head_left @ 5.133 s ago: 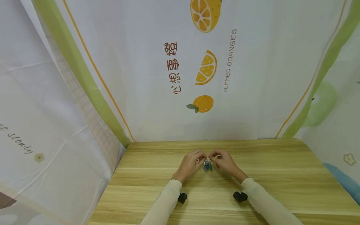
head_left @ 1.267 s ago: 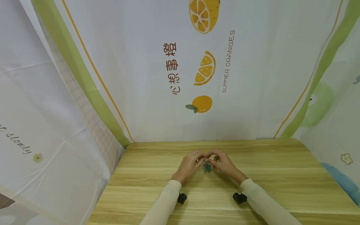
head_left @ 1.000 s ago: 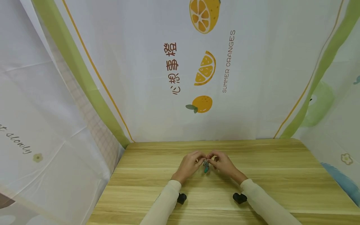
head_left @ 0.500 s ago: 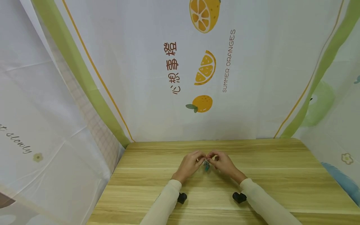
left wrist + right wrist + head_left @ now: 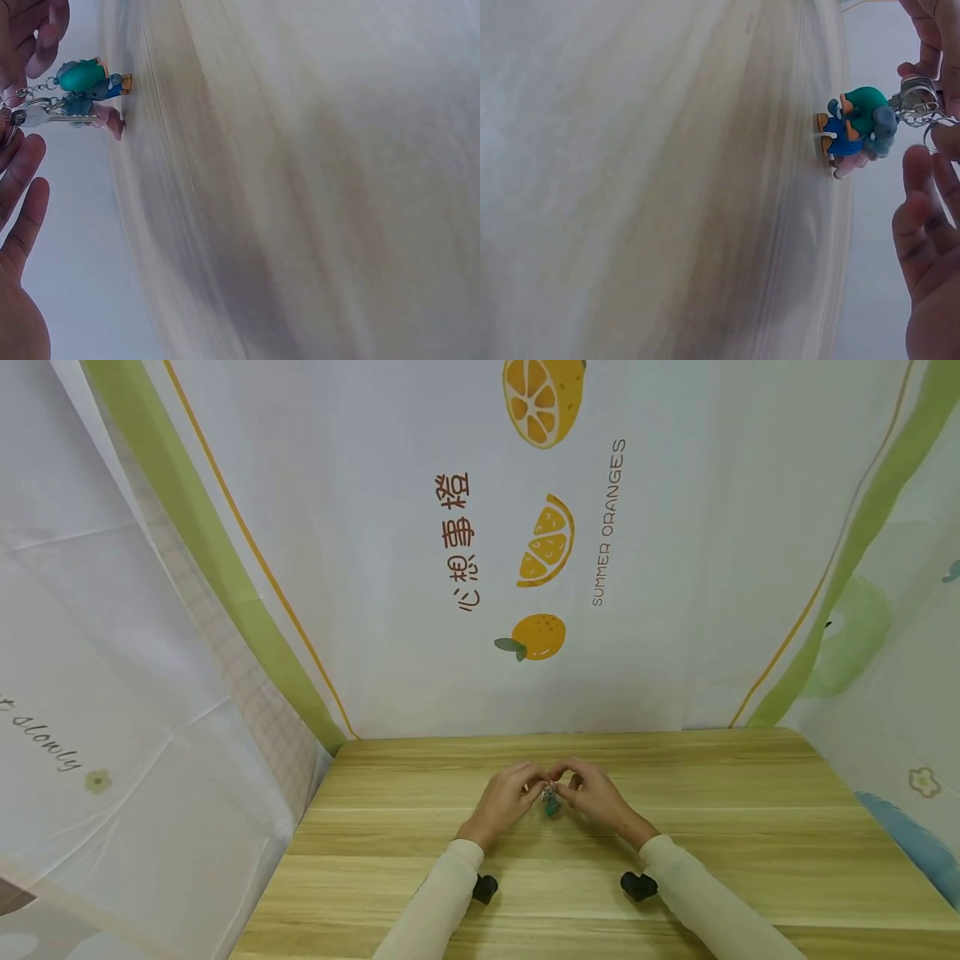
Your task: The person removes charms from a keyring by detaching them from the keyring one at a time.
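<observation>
Over the middle of the wooden table point(image 5: 720, 827), both hands meet around a small keychain point(image 5: 551, 802). It has a metal ring point(image 5: 915, 96), a silver key point(image 5: 52, 116) and a little figure charm point(image 5: 857, 127) in green and blue, which hangs down to the tabletop. My left hand point(image 5: 534, 785) pinches the ring from the left, its other fingers point(image 5: 22, 195) spread loosely below. My right hand point(image 5: 572, 783) pinches the ring from the right, its remaining fingers point(image 5: 930, 225) slack. The ring is mostly hidden by the fingertips.
White cloth walls printed with oranges point(image 5: 540, 637) and green stripes close in the table on the back, left and right. Black wrist-camera mounts point(image 5: 486, 887) point(image 5: 639, 886) sit under both cream sleeves. The table's front edge lies near me.
Since five seconds ago the hands have drawn slightly closer together over the keychain. The charm has turned a little beneath them. Over the last second almost nothing moves.
</observation>
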`<state>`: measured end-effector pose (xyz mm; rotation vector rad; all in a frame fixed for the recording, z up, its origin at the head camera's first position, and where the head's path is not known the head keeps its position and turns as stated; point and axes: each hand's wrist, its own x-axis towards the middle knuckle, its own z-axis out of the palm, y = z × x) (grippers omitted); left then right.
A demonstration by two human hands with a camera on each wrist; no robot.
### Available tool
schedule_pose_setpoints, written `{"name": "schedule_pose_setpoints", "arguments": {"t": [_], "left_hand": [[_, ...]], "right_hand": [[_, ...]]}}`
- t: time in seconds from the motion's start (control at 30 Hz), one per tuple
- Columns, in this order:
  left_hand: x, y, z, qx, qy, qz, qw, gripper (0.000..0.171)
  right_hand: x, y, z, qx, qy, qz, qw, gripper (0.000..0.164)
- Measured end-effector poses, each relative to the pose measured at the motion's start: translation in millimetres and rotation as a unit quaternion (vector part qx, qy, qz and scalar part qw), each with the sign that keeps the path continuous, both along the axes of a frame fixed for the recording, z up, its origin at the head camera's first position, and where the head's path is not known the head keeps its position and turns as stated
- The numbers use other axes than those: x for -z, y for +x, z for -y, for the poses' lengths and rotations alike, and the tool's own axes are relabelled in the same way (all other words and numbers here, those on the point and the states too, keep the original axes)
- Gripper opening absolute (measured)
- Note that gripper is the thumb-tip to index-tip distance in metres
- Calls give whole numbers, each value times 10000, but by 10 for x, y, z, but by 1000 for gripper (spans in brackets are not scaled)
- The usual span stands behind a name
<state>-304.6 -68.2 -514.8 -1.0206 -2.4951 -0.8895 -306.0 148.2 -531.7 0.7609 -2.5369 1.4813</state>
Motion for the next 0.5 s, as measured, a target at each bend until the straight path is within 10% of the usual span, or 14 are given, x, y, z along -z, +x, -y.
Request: {"name": "schedule_pose_setpoints", "arguments": {"t": [0.5], "left_hand": [[9, 2, 23, -33, -53, 48, 10000, 12]], "right_hand": [[16, -4, -1, -15, 73, -195, 9998, 7]]}}
